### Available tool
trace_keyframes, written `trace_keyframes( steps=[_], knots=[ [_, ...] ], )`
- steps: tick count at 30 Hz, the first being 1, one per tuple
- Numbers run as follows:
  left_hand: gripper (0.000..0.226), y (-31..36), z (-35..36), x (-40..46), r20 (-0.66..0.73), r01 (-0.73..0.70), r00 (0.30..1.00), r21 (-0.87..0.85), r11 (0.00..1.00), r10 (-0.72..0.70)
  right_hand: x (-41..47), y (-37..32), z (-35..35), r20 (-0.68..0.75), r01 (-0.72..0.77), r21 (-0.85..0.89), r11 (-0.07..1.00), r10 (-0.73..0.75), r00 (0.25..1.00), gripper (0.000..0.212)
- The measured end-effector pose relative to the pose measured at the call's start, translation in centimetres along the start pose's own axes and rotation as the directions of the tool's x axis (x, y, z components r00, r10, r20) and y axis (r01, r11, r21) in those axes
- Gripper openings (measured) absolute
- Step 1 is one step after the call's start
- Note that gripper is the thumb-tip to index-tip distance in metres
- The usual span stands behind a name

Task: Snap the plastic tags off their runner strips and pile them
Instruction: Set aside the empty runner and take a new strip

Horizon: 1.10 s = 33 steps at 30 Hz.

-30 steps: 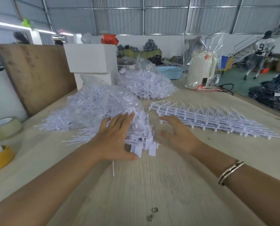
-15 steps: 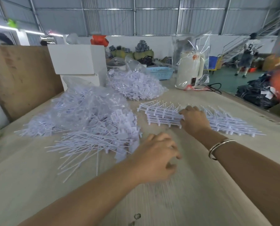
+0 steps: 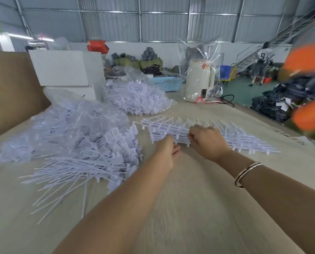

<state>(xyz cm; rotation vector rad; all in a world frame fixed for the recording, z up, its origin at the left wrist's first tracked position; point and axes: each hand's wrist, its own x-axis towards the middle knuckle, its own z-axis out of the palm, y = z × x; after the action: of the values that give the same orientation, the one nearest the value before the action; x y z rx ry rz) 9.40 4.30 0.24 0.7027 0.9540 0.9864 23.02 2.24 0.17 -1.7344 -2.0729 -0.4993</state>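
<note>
fingers of the right hand (image 3: 209, 143) curl down over the near edge of the stack of white plastic tags still joined to their runner strips (image 3: 204, 133), and they seem to pinch a strip there, though the fingertips are hidden under the knuckles, so how firm the hold is cannot be told. the left hand (image 3: 166, 150) reaches in from the near left with its fingers loosely bent, the tips touching or just short of the same near edge; whether it grips anything cannot be told.

that stack lies on the pale wooden table (image 3: 189, 208) straight ahead of both hands, its long axis running left to right and trailing off toward the far right, so the hands meet it side-on at its left half. the right hand sits over it and is the nearer; the left comes in at the left end.

the loose heap of snapped-off white plastic tags with long thin tails (image 3: 90, 151) lies to the left of the left hand, near but apart from the stack. by my reckoning the next move is to lift one strip toward the body and twist it between the two hands, then drop the tags leftward onto that heap.
</note>
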Motion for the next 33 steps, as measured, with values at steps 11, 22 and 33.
trace_keyframes(
  steps=[11,22,33],
  knots=[
    [0.023,0.1,1.3,-1.6,-0.067,-0.03,0.997,0.074,0.997,0.035,3.4,0.6,0.1,0.443,-0.233,0.287,0.929,0.087,0.893,0.04],
    [0.026,3.1,-1.7,-4.2,0.009,-0.243,0.968,0.302,0.922,0.253,3.0,2.0,-1.2,0.607,-0.249,0.15,0.957,0.11,0.787,0.048],
    [0.043,10.4,-6.1,-8.2,0.372,-0.456,0.89,0.684,0.57,0.266,0.4,6.1,-4.6,0.459,-0.622,0.536,0.571,0.422,0.782,0.029]
  ],
)
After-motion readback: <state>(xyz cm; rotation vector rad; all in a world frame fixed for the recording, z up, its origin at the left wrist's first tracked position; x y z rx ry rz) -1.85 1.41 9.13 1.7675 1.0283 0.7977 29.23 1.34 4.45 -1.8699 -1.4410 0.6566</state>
